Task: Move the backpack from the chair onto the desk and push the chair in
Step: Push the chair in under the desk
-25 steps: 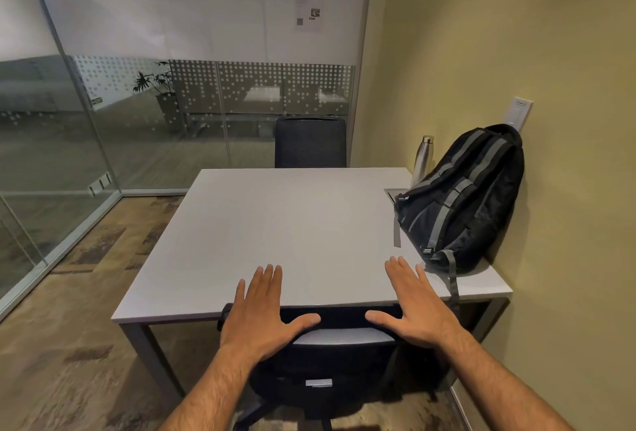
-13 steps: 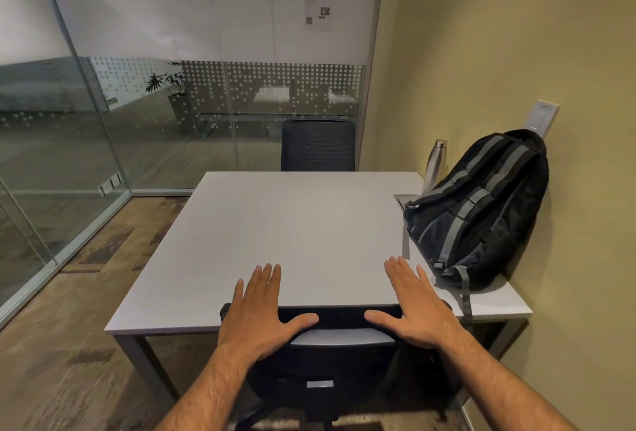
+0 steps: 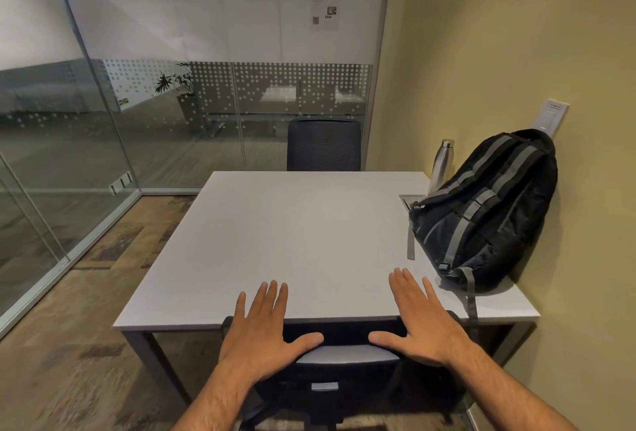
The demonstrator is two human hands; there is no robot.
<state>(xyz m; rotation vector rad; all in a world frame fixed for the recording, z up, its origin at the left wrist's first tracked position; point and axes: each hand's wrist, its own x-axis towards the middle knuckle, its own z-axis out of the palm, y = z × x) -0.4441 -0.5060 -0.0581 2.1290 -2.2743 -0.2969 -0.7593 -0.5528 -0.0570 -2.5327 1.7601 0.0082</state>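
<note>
Backpack point(image 3: 481, 214) slumped soft on desk point(image 3: 292, 241) against wall; both hands point(image 3: 261, 337) point(image 3: 426, 327) flat, fingers spread, pressing chair point(image 3: 344, 355) backrest top, likely rolls easily under desk.

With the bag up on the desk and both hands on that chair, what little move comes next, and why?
Probably lifting both hands away. The black backpack with grey straps already leans on the white desk, and the black office chair seems tucked under its edge, with the left hand and right hand flat on it.

chair point(image 3: 344, 386) seat: hidden under desk point(image 3: 292, 234) | wall notice point(image 3: 325, 4): unreadable (too small)
</note>
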